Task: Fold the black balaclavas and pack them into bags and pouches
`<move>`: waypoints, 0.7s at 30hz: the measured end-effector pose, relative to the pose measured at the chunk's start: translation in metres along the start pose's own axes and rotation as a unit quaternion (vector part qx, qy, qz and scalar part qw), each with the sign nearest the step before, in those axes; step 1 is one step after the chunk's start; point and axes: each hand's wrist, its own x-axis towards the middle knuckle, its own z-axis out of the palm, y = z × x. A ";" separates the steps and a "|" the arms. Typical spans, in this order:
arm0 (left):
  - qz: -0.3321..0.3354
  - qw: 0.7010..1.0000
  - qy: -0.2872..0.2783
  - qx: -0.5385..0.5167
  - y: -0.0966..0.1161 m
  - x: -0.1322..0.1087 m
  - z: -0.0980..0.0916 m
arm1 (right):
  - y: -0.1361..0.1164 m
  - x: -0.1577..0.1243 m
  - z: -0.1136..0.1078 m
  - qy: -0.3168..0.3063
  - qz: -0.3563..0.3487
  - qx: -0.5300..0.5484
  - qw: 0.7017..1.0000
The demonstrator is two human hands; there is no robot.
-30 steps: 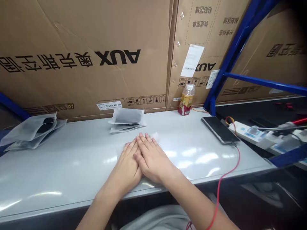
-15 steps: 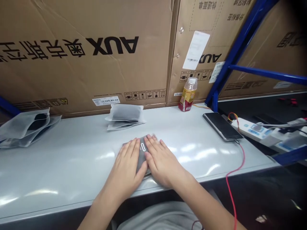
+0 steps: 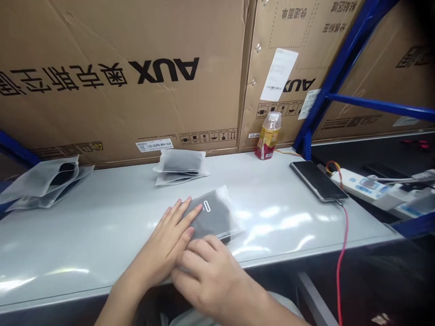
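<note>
While the left hand (image 3: 159,251) lies open, fingers spread over a dark grey packet (image 3: 212,215) in a clear sleeve (image 3: 233,222) on the pale workbench (image 3: 84,231), the right hand (image 3: 207,280) curls at the packet's near edge (gripping or merely touching, I can't quite tell from here). Another sleeved packet (image 3: 180,163) sits further back.

Pouch corner (image 3: 212,213) — under the right hand (image 3: 207,280)
</note>
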 end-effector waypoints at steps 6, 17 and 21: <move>0.006 1.000 0.000 0.001 0.000 0.001 -0.005 | 0.001 0.005 0.017 -0.007 -0.040 -0.044 0.998; -0.023 1.000 -0.002 -0.007 0.006 -0.001 -0.009 | 0.088 -0.073 -0.081 -0.112 0.129 -0.038 0.985; -0.005 1.000 -0.004 0.001 0.009 0.001 -0.014 | 0.098 -0.068 -0.089 -0.085 0.186 -0.053 0.977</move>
